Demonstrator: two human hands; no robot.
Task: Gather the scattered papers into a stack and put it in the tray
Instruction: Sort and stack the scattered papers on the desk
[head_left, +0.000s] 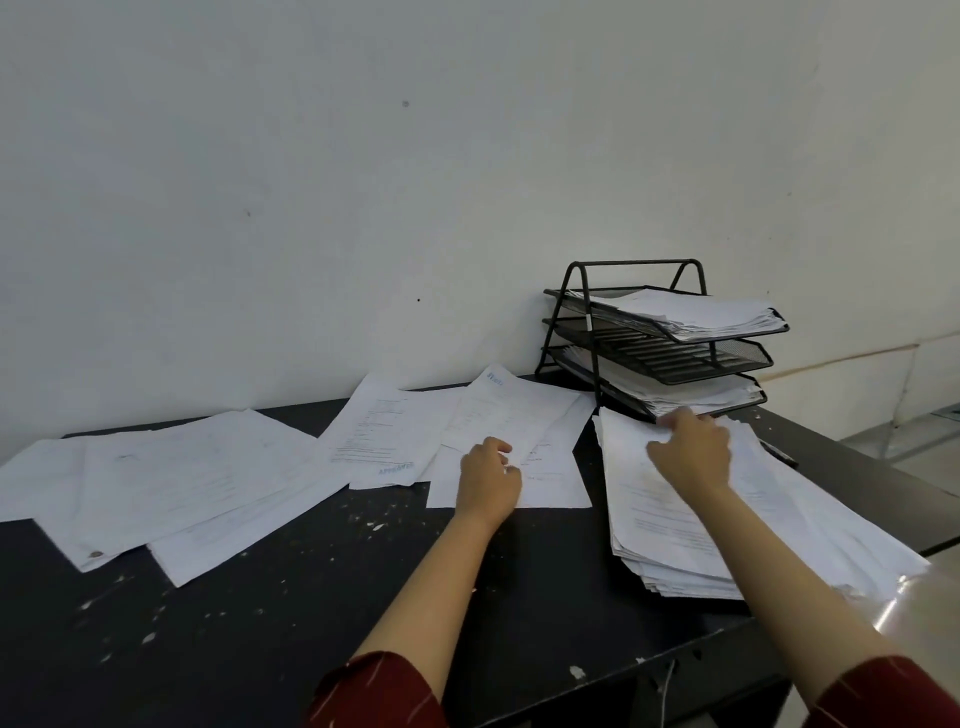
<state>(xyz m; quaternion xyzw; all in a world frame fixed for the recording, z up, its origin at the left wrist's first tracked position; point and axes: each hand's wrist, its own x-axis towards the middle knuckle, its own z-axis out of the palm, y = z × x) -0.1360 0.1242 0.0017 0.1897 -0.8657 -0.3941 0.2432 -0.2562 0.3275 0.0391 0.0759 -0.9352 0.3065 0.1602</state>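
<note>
The left hand (488, 480) lies on a loose white printed sheet (511, 415) in the middle of the black, paint-flecked table (311, 597), its fingers curled at the sheet's near edge; whether it pinches the paper or only presses it I cannot tell. More white sheets fan out under and beyond this hand, one of them bearing a blue stamp (396, 469) just to the hand's left. Farther left of it, well apart, a second spread of overlapping white sheets (171, 483) lies flat, reaching the table's left edge.

The right hand (691, 452) rests on the far end of a thick, uneven stack of white papers (691, 525) that sits to the right of the left hand. Its fingers are bent over the top sheets, the fingertips at the stack's far edge. Whether they grip the sheets or just hold them down is unclear. The stack runs back under the forearm toward the person, its near corner at the table's front right edge.

Just beyond the right hand's fingertips stands a black three-tier wire mesh tray rack (571, 322) against the pale wall (363, 182). Its top and bottom tiers hold piles of white paper, and the middle tier shows bare mesh. Both arms wear dark red sleeves (374, 691) with thin light stripes, pushed back above the forearms.
</note>
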